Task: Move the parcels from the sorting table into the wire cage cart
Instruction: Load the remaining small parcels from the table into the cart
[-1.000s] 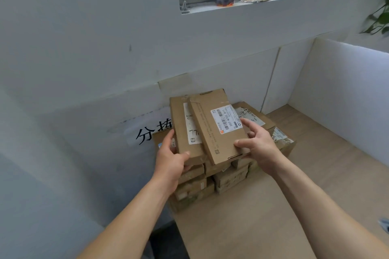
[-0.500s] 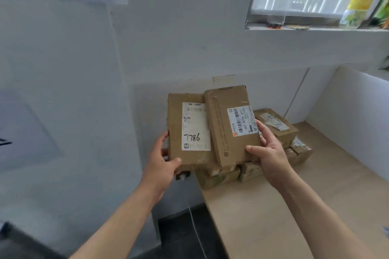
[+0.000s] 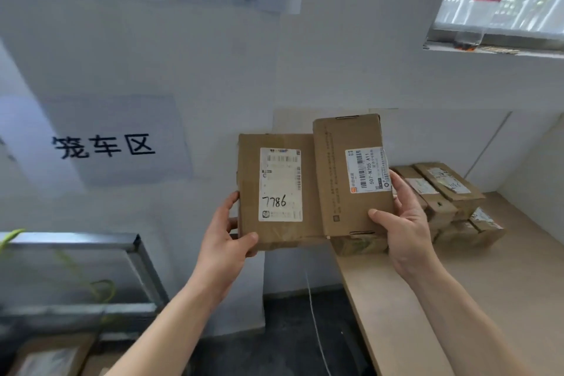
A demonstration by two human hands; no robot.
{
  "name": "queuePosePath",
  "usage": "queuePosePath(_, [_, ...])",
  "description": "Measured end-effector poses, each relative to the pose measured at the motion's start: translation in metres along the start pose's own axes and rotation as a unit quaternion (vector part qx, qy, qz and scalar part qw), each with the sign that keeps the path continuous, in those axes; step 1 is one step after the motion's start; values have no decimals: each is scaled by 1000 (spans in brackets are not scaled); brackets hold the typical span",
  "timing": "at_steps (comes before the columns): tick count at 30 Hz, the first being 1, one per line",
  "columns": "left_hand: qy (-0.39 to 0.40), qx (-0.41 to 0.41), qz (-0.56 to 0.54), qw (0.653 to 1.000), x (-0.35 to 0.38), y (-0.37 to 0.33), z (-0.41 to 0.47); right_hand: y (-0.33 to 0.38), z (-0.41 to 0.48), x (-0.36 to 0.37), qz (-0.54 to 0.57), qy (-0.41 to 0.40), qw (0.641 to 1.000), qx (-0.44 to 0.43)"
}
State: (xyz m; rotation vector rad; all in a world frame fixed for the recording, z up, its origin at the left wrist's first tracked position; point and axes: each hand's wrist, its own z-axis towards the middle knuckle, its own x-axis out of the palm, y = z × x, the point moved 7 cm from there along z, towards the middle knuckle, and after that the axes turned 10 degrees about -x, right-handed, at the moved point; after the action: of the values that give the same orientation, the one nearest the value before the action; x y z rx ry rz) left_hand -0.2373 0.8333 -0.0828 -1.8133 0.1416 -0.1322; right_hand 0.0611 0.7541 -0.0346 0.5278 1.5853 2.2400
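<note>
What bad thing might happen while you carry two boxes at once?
Each hand grips only one lower corner. The left hand holds the 7786 box and the right hand holds the A11 box. Either box could tip and slip out, probably onto the floor. The cart has a hard metal rim, so a box might bump it going in.

Two hands, left hand [image 3: 225, 241] and right hand [image 3: 407, 232], two held parcels, 7786 parcel [image 3: 250, 186] and A11 parcel [image 3: 335, 180], at least five stacked parcels [image 3: 441, 210], one table [image 3: 457, 299] and one cart [image 3: 76, 239] are counted.
</note>
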Motion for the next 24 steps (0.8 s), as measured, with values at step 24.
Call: queuePosePath(24, [-342,35,-109,933,-172,57,-240,-17,-100,205,98,324,939,54])
